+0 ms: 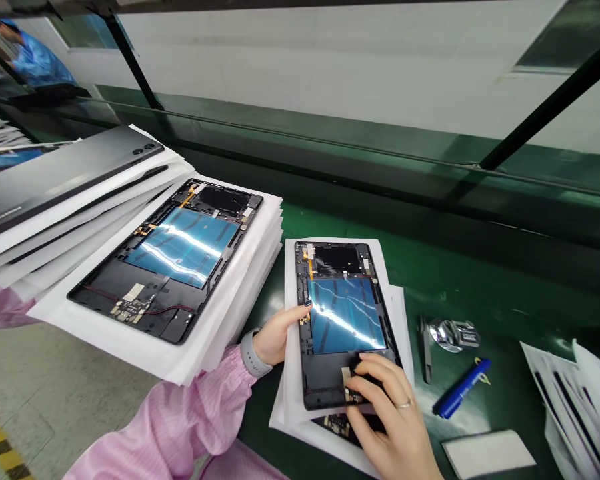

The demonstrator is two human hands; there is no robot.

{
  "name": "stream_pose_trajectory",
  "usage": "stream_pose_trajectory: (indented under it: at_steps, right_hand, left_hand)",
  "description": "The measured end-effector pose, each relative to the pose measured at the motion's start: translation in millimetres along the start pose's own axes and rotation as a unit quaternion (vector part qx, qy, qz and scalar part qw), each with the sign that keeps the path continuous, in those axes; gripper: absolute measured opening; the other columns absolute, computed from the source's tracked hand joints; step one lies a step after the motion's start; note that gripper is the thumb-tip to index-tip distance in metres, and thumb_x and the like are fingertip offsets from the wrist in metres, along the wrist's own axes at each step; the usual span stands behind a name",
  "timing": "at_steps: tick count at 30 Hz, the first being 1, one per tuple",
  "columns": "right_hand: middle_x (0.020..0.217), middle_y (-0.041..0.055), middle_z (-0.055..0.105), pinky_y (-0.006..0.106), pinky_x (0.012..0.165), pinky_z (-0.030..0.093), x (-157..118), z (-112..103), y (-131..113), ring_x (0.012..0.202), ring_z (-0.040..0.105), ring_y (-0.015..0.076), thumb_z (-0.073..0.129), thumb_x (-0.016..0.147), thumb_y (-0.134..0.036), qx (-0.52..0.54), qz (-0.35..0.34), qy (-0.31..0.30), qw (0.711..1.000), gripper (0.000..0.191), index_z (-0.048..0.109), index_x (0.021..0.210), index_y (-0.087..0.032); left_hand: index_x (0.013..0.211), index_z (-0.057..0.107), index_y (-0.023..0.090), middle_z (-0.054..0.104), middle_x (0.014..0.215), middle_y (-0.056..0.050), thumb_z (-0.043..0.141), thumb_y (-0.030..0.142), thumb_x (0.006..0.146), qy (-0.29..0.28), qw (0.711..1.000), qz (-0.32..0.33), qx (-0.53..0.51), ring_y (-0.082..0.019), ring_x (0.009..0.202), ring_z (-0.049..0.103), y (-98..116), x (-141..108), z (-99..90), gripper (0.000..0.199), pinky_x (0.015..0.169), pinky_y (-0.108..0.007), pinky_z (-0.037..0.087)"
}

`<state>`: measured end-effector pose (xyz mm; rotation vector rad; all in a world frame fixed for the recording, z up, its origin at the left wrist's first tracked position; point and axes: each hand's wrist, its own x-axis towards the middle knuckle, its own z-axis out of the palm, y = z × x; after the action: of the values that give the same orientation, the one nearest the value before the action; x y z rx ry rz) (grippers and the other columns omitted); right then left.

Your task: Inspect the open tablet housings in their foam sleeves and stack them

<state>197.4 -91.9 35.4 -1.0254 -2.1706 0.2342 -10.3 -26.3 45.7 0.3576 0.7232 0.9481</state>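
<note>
An opened tablet (330,373) with a shiny blue battery panel lies on white sheets in front of me. My left hand (275,333) grips its left side, the thumb on the rim and the other fingers hidden underneath. Over the lower end is my right hand (390,413), its fingers bent and apart. Its fingertips touch the area around the small circuit board (350,390). Part of another opened tablet (337,423) shows below the first, with paper between. Left of my hands, a similar opened tablet (150,293) tops a tall stack of white sheets (260,267).
A closed grey tablet (80,173) tops another paper-layered stack at left. On the green table (320,220) at right are tweezers (425,350), a metal object (453,335), a blue marker (461,389), a white block (487,455) and more layered sheets (575,400). A person in blue (43,60) is far left.
</note>
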Motion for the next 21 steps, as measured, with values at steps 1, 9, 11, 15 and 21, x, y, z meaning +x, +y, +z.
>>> stream_pose_trajectory:
  at_steps: [1,9,11,15,21]
  right_hand:
    - [0.102,0.0108,0.060,0.045,0.084,0.053,1.0,-0.6,0.5,0.104,0.059,0.0290,0.051,0.088,-0.008,-0.004,-0.003,0.003,1.000,0.019,0.059,0.100,-0.020]
    - [0.097,0.0102,0.061,0.045,0.081,0.050,5.0,-4.5,1.4,0.097,0.060,0.0281,0.056,0.087,-0.008,-0.016,-0.012,0.018,1.000,0.013,0.059,0.094,-0.019]
    - [0.097,0.0095,0.063,0.046,0.083,0.050,3.6,-5.2,1.8,0.097,0.061,0.0282,0.056,0.087,-0.008,-0.002,-0.010,0.008,1.000,0.015,0.059,0.096,-0.020]
    - [0.104,0.0114,0.063,0.050,0.091,0.047,0.2,-13.6,7.0,0.107,0.058,0.0321,0.068,0.087,-0.027,0.051,-0.008,0.008,0.999,0.018,0.060,0.101,-0.020]
    - [0.127,0.0106,0.058,0.047,0.095,0.042,-5.7,-26.7,23.8,0.122,0.052,0.0314,0.053,0.096,-0.036,0.143,0.322,0.167,0.921,0.018,0.067,0.091,-0.026]
  left_hand:
    - [0.087,0.074,0.012,0.078,0.081,-0.009,0.084,0.042,0.061,0.004,1.000,-0.001,0.002,-0.031,0.088,0.073,-0.1,0.1,-0.5,0.041,0.084,-0.040,0.055]
    - [0.088,0.075,0.012,0.077,0.075,-0.007,0.084,0.040,0.060,0.034,0.999,-0.014,0.007,-0.028,0.082,0.072,-1.4,0.6,-5.0,0.040,0.075,-0.034,0.055]
    - [0.087,0.075,0.012,0.076,0.074,-0.006,0.082,0.039,0.064,0.032,0.999,-0.023,0.004,-0.028,0.083,0.072,-1.7,0.3,-6.8,0.036,0.076,-0.034,0.054]
    - [0.086,0.075,0.013,0.076,0.075,-0.006,0.078,0.040,0.069,0.026,0.999,-0.043,-0.014,-0.029,0.089,0.072,0.1,-0.8,-7.5,0.032,0.085,-0.037,0.054]
    - [0.100,0.075,0.012,0.078,0.095,-0.010,0.077,0.045,0.070,-0.039,0.995,-0.067,-0.056,-0.034,0.103,0.070,6.2,-3.2,1.1,0.044,0.095,-0.044,0.053]
